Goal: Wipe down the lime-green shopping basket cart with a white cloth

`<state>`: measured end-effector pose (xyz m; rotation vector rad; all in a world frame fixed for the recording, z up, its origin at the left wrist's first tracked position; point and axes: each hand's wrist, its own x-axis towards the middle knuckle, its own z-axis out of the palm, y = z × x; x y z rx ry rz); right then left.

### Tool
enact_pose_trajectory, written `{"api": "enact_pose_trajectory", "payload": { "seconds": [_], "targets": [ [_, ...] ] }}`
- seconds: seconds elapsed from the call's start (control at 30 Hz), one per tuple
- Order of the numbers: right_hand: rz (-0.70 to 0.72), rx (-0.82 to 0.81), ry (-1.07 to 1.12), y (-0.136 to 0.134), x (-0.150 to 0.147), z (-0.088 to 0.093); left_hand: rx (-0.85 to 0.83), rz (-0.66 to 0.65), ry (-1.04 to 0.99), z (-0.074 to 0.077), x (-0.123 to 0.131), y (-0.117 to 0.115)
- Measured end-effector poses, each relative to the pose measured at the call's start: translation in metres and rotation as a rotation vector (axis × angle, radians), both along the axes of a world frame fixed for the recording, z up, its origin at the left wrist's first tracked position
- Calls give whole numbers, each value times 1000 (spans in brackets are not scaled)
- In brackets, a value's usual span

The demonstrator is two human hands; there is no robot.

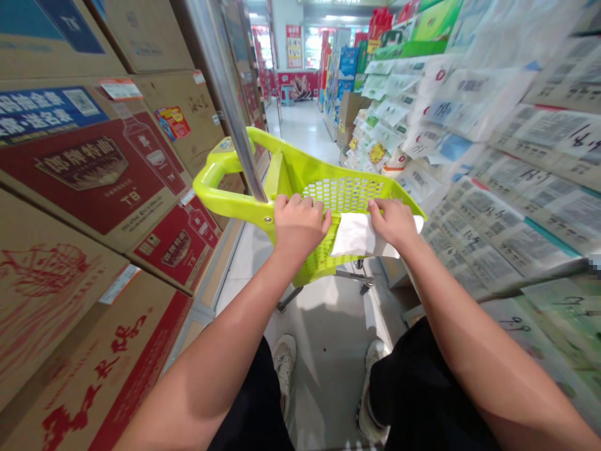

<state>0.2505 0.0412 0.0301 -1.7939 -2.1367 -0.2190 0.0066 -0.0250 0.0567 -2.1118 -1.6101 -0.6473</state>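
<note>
A lime-green plastic shopping cart (230, 202) stands in front of me, with perforated basket sides and a metal pole (239, 138) rising from its left end. My left hand (300, 222) is closed over the near rim, just right of the pole's foot. Farther right on that rim, my right hand (393, 224) is closed on a white cloth (352, 233), or perhaps a paper wipe, which hangs flat over the cart's near side. Part of the cloth is covered by the right hand. The basket's floor is mostly hidden.
Stacked cartons (84, 169) line the left side. Shelves of white plastic-wrapped packs (507, 181) with handwritten prices crowd the right. Between them the tiled floor (305, 125) runs back toward a blue stool (287, 94). My shoes (284, 363) stand behind the cart's wheels (366, 285).
</note>
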Motion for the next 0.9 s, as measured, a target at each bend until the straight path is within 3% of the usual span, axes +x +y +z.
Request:
{"api": "enact_pose_trajectory", "payload": {
  "seconds": [0.13,0.4,0.5,0.6,0.77,0.9],
  "targets": [
    [-39,-24,-87,-15,-7,-8,8,9,0,1,-3,1],
    [217,95,-4,-28,-68,-9,25,40,-34,2,-7,2],
    [233,90,17,-28,-77,-8,12,58,-36,4,-10,2],
    [135,34,2,-18,-62,-9,-23,84,-60,5,-15,3],
    [-140,-36,-42,6,-1,-17,-52,88,-74,6,-20,8],
    [-215,-16,-34,12,18,-21,15,65,-79,2,-15,11]
  ]
}}
